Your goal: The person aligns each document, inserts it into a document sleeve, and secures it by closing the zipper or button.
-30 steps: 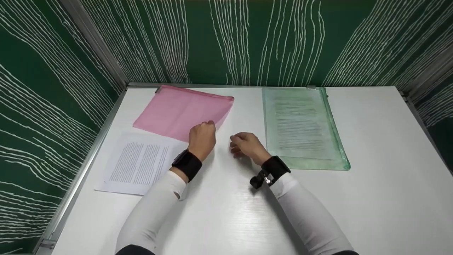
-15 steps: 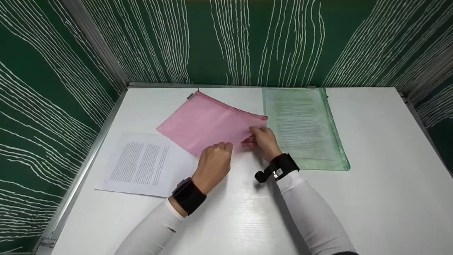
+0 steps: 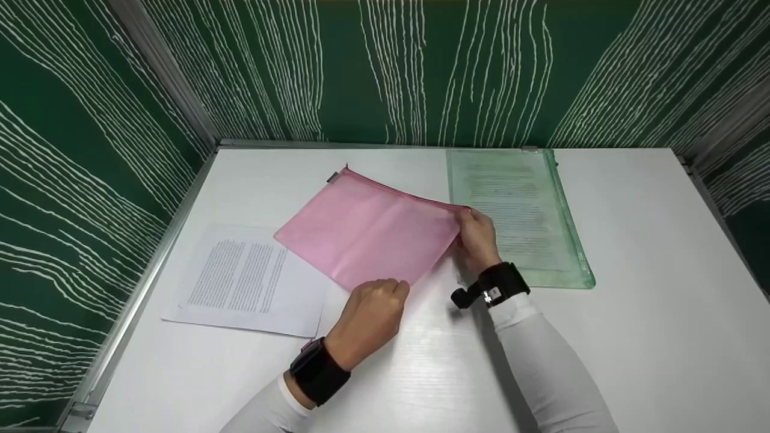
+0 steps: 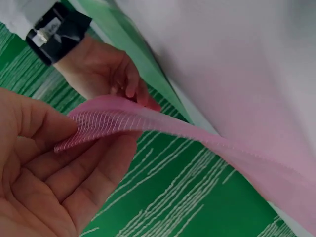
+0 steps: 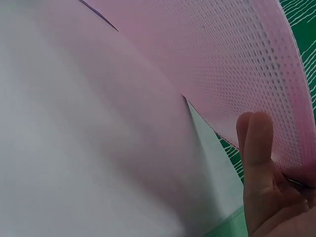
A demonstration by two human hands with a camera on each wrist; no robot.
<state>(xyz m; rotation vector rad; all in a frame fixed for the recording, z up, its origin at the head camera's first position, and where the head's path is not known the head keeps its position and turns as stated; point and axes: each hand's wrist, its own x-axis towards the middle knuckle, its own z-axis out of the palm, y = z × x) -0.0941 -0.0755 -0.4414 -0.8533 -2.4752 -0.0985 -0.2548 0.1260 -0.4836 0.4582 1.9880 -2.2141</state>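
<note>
A pink mesh zip pouch is held at an angle over the table, its zip edge facing the back right. My left hand pinches the near corner; in the left wrist view, the thumb and fingers lie on either side of the mesh edge. At the right end of the zip edge, my right hand grips the other corner. The right wrist view shows that hand under the raised pouch mesh, with the thumb hidden. Printed paper lies left of the pouch, partly beneath its edge.
A green zip pouch with printed sheets inside lies at the back right, partly behind my right hand. The white table meets a green wall with white lines along its back and left sides.
The pink pouch has been drawn right and toward me, uncovering more of the paper. My right hand, earlier apart from it, now grips its right corner; my left hand has moved nearer me.
</note>
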